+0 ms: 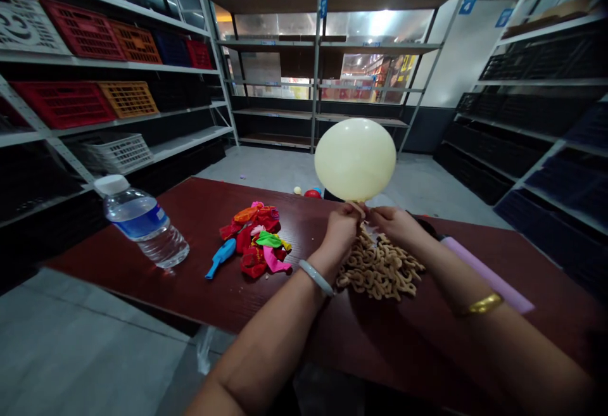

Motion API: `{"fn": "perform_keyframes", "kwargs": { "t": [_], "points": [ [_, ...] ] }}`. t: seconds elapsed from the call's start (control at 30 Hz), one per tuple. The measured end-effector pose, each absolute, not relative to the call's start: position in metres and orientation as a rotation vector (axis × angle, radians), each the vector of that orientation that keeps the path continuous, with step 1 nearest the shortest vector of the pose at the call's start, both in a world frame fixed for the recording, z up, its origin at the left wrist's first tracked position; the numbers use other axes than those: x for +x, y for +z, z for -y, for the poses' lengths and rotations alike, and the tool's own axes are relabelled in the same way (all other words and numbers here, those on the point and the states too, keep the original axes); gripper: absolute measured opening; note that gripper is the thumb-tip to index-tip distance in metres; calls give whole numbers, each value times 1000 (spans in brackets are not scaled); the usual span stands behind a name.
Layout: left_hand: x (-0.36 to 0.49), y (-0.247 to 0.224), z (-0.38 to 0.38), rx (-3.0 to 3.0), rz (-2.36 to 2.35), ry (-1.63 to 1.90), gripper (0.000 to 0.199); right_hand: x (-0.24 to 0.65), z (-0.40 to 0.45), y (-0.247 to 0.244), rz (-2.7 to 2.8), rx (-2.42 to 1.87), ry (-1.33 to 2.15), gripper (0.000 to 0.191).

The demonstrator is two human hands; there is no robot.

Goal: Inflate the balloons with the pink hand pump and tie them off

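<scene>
A pale yellow inflated balloon stands upright above the far side of the table. Its neck is pinched in the fingers of my left hand, which wears a pale bangle at the wrist. My right hand, with a gold bracelet further back, has its fingers closed at the same neck, close against the left. Below both hands lies a heap of small tan curled pieces, partly hidden by my left wrist. To the left rests a pile of uninflated coloured balloons in red, blue, green, pink and orange.
A water bottle stands at the left of the dark red table. On the right lies a flat purple object. A few balloons are on the floor beyond. Shelves with crates surround the room.
</scene>
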State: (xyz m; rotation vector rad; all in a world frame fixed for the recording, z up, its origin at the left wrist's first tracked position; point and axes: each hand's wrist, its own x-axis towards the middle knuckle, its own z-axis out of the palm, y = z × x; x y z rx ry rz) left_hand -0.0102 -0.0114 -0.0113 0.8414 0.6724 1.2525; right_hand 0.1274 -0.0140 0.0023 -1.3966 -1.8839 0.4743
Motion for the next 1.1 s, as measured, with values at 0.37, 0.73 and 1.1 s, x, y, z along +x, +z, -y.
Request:
{"fn": "perform_keyframes", "kwargs": {
  "t": [0.37,0.73,1.1],
  "points": [
    [-23,-1,9,710,-446,943,11,125,2,-21,1510,-1058,1279,27],
    [-28,-10,-5,752,-544,1067,13,137,24,-7,1231,-1168,1181,32],
    [-17,-28,1,1463,-878,1332,24,111,53,5,1760,-955,237,12]
  ]
}}
